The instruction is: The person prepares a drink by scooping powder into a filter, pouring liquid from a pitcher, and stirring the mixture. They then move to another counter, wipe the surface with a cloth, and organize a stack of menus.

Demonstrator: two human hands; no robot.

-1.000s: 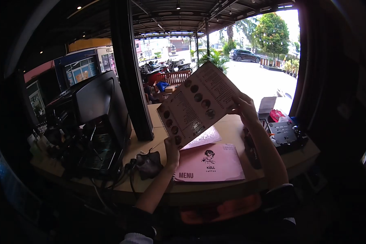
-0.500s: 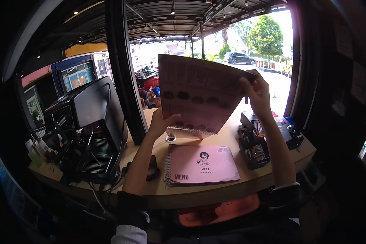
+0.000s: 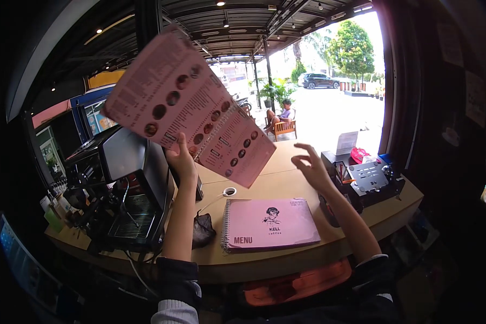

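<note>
My left hand (image 3: pixel 182 163) grips an open spiral-bound menu (image 3: pixel 186 110) by its lower left edge, thumb over the page. The pink pages carry printed text and rows of round food pictures, and the menu tilts up to the left in front of the espresso machine. My right hand (image 3: pixel 314 171) is apart from it, over the counter (image 3: pixel 291 162), fingers spread and nothing in them. Below, a second, closed menu (image 3: pixel 272 229) with a pink "KELL coffee" cover lies flat, its spiral on the left.
On the left stands a black espresso machine (image 3: pixel 140 178) with bottles (image 3: pixel 51 208) beside it. A dark pouch-like object (image 3: pixel 204 231) and a cable hole (image 3: pixel 230 191) are near the closed menu. A black organizer (image 3: pixel 362 175) sits on the right. Outside, a person (image 3: pixel 283 113) sits on a chair.
The held menu has swung up and left, turning its printed pages toward me. My right hand has let go of its corner and come down over the counter.
</note>
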